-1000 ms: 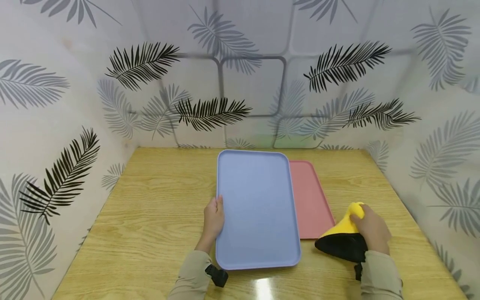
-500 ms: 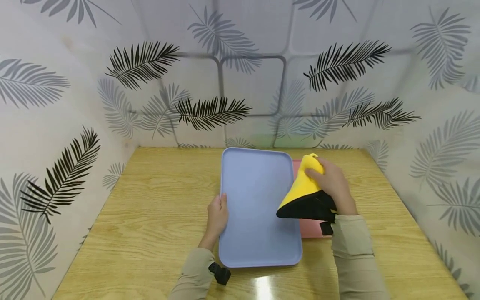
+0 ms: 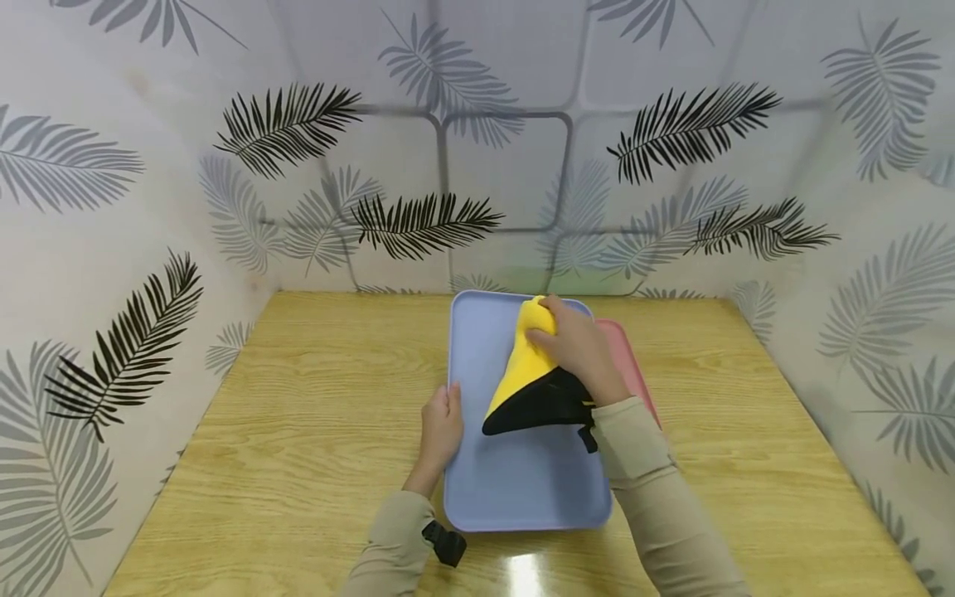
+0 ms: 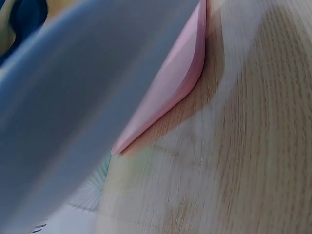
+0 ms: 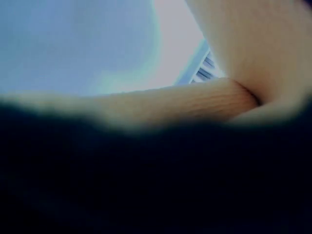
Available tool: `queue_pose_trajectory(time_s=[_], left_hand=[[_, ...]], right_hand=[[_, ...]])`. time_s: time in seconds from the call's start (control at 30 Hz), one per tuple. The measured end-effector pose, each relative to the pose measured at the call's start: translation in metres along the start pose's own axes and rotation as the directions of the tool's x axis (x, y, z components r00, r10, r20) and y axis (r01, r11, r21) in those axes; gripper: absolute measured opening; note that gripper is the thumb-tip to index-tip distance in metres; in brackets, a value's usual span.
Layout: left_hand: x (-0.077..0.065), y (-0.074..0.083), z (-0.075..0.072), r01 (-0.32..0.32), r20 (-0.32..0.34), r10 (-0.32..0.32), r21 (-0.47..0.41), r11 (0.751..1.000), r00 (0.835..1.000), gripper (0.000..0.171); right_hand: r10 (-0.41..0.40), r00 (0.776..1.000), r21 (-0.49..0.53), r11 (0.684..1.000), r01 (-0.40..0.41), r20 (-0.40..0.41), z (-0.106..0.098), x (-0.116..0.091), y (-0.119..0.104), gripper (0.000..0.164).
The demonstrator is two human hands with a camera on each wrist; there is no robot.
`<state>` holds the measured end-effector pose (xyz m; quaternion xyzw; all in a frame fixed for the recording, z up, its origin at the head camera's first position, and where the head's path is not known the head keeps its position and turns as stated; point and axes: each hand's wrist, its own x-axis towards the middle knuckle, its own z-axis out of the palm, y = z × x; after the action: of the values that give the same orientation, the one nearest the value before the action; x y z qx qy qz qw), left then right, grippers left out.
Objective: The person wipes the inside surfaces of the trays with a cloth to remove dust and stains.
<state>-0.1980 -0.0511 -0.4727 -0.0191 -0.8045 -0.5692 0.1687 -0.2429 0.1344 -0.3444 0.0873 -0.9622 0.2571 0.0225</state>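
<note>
My left hand (image 3: 440, 424) grips the left edge of a light blue rectangular tray (image 3: 515, 489), thumb on top of the rim. In the left wrist view the blue tray (image 4: 83, 102) is raised above the table. A pink tray (image 4: 170, 83) lies on the wood below it and mostly hidden in the head view. My right hand (image 3: 585, 344) pinches the gathered top of a soft yellow-and-black fabric item (image 3: 522, 361). Its wide black lower part hangs over the blue tray's middle. Dark blur fills the lower half of the right wrist view.
The wooden table (image 3: 321, 398) extends to both sides of the trays. Leaf-patterned cloth walls (image 3: 395, 149) enclose its back and sides. A black wrist camera (image 3: 446, 545) sits on the left sleeve.
My right hand has carried the yellow-and-black fabric item up and left, from right of the pink tray to over the blue one. My left hand and the blue tray have shifted slightly right.
</note>
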Motion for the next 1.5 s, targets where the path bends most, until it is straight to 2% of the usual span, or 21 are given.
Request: queue_pose_trajectory(time_s=[0.2, 0.47, 0.57, 0.7, 0.83, 0.97, 1.13, 1.5], left_hand=[[-0.002, 0.001, 0.002, -0.032, -0.004, 0.032, 0.007, 0.999, 0.999, 0.035], [-0.006, 0.005, 0.006, -0.121, -0.027, 0.12, 0.0, 0.993, 0.992, 0.033], [-0.007, 0.005, 0.007, -0.175, -0.039, 0.175, 0.003, 0.985, 0.984, 0.029], [-0.009, 0.006, 0.007, -0.251, -0.035, 0.251, 0.008, 0.968, 0.967, 0.015], [-0.01, 0.006, 0.006, -0.296, -0.015, 0.296, -0.002, 0.955, 0.955, 0.01], [-0.01, 0.006, 0.007, -0.31, 0.011, 0.311, -0.009, 0.951, 0.95, 0.014], [-0.012, 0.009, 0.008, -0.307, 0.015, 0.307, -0.014, 0.952, 0.951, 0.014], [-0.016, 0.015, 0.008, -0.257, 0.028, 0.256, 0.007, 0.967, 0.966, 0.013]], right_hand=[[-0.038, 0.999, -0.04, 0.998, 0.038, -0.01, 0.009, 0.009, -0.022, 0.049], [-0.045, 0.999, -0.13, 0.99, 0.046, 0.015, 0.018, 0.017, -0.039, 0.051], [-0.049, 0.999, -0.147, 0.988, 0.05, 0.011, 0.02, 0.02, -0.04, 0.05], [-0.058, 0.998, -0.155, 0.986, 0.057, 0.0, 0.022, 0.021, -0.042, 0.05], [-0.063, 0.998, -0.165, 0.984, 0.062, -0.002, 0.024, 0.023, -0.043, 0.05], [-0.073, 0.997, -0.175, 0.982, 0.07, -0.012, 0.026, 0.024, -0.042, 0.048], [-0.073, 0.997, -0.185, 0.98, 0.068, -0.019, 0.028, 0.024, -0.041, 0.048], [-0.035, 0.999, -0.196, 0.98, 0.031, -0.017, 0.027, 0.025, -0.039, 0.047]])
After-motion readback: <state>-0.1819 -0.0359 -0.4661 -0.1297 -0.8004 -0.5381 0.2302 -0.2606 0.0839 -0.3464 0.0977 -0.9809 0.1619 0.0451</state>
